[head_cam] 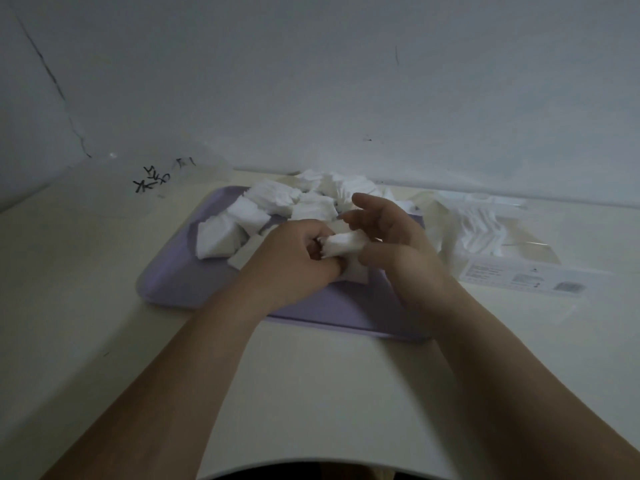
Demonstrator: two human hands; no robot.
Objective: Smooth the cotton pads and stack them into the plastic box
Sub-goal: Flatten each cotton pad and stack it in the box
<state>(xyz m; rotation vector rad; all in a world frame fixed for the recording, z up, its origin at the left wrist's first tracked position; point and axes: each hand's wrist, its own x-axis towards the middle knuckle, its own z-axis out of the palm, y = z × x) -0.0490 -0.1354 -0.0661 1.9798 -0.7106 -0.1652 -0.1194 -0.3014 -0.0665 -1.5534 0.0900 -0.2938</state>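
A purple tray [180, 275] lies on the pale table and bears a heap of white cotton pads [277, 206] along its far side. Above the tray's middle, my left hand [294, 258] and my right hand [391, 244] together hold a small bundle of cotton pads [343, 245]. My left fingers curl round its left end; my right thumb and fingers pinch its right end, with the index finger raised. To the right stands a clear plastic box [512, 244] with a row of white pads [481, 230] inside it.
A white label with small print [526, 278] covers the box's near side. Black scribbles [152, 178] mark the table at the far left. A grey wall rises just behind the tray. The table's curved front edge [311, 465] is near my body.
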